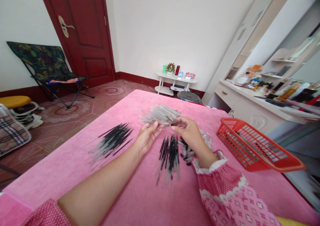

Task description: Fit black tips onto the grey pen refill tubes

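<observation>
My left hand is closed around one end of a thin clear tube, which looks like a pen barrel. The fingertips of my right hand pinch a small black piece at the tube's other end; whether the two touch I cannot tell. Just beyond both hands lies a pile of clear tubes. Left of my left forearm is a bundle of thin black-and-clear sticks, like pen refills. A second bundle of such sticks lies between my forearms. Small clear and black pieces are partly hidden by my right hand and wrist.
A red plastic basket stands at the right of the pink-covered table, with something long inside. Beyond are a low white stand, a folding chair and a cluttered white dresser.
</observation>
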`<state>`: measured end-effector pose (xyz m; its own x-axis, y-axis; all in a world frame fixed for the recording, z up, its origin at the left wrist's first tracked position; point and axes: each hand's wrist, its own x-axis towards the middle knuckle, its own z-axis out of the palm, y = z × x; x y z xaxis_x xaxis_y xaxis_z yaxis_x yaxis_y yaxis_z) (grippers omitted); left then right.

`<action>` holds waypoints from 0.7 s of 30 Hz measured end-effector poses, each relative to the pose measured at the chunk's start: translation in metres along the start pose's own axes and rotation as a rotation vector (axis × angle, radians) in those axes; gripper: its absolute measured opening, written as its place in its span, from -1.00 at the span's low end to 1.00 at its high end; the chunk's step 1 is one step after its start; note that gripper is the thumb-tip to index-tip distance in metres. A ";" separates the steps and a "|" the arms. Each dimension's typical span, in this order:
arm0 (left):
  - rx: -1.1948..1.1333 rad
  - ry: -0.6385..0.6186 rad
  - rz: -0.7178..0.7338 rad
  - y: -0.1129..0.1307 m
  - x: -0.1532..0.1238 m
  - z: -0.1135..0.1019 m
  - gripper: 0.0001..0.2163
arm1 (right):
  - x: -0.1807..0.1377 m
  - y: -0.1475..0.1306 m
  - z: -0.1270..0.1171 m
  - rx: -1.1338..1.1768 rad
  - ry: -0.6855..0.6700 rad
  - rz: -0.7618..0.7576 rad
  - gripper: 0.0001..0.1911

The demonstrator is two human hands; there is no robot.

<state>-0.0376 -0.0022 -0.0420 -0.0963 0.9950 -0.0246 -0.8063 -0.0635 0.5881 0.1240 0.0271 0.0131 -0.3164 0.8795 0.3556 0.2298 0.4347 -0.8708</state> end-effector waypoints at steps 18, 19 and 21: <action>0.163 -0.051 0.044 -0.001 -0.005 0.002 -0.77 | -0.003 -0.001 0.003 -0.113 0.057 0.030 -0.84; 0.172 -0.051 0.045 -0.001 -0.005 0.002 -0.76 | -0.004 -0.001 0.003 -0.108 0.062 0.027 -0.84; 0.183 -0.055 0.046 0.000 -0.005 0.002 -0.76 | -0.004 0.001 0.003 -0.106 0.073 0.013 -0.86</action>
<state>-0.0355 -0.0071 -0.0402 -0.0951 0.9944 0.0469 -0.6819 -0.0994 0.7247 0.1227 0.0237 0.0099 -0.2462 0.8952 0.3715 0.3307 0.4378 -0.8360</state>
